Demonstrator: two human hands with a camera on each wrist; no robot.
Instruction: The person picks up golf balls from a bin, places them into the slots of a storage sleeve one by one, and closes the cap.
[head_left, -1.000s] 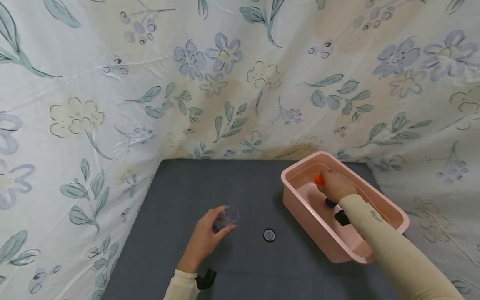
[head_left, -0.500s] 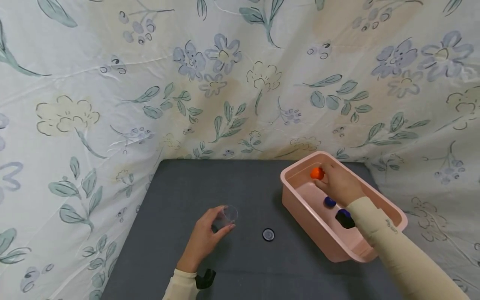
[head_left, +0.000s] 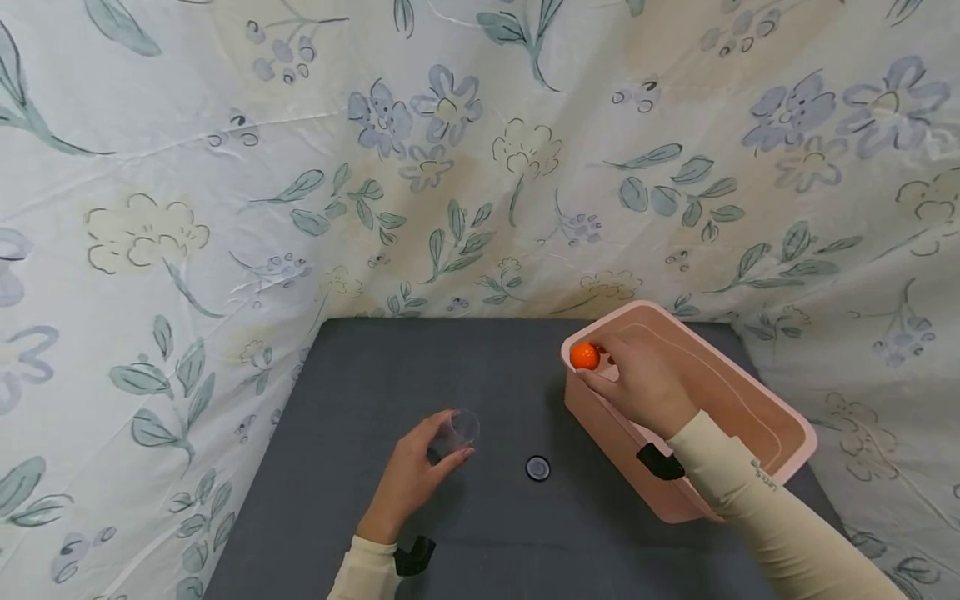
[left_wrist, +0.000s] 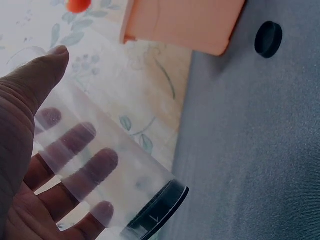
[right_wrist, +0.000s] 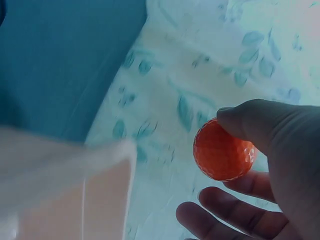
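Carrying step, I judge: my right hand (head_left: 643,390) pinches a dimpled orange ball (head_left: 584,356) above the near rim of the smooth pink plastic tub (head_left: 780,421). My left hand (head_left: 411,477) curls round a clear tube (head_left: 457,432), seemingly tilted, on the grey bench (head_left: 487,533). Next: line ball with tube mouth.

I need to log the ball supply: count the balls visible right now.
1. An orange ball is pinched in the right hand above the near-left corner of the pink bin. The arm covers much of the bin's floor, so more may be hidden there.
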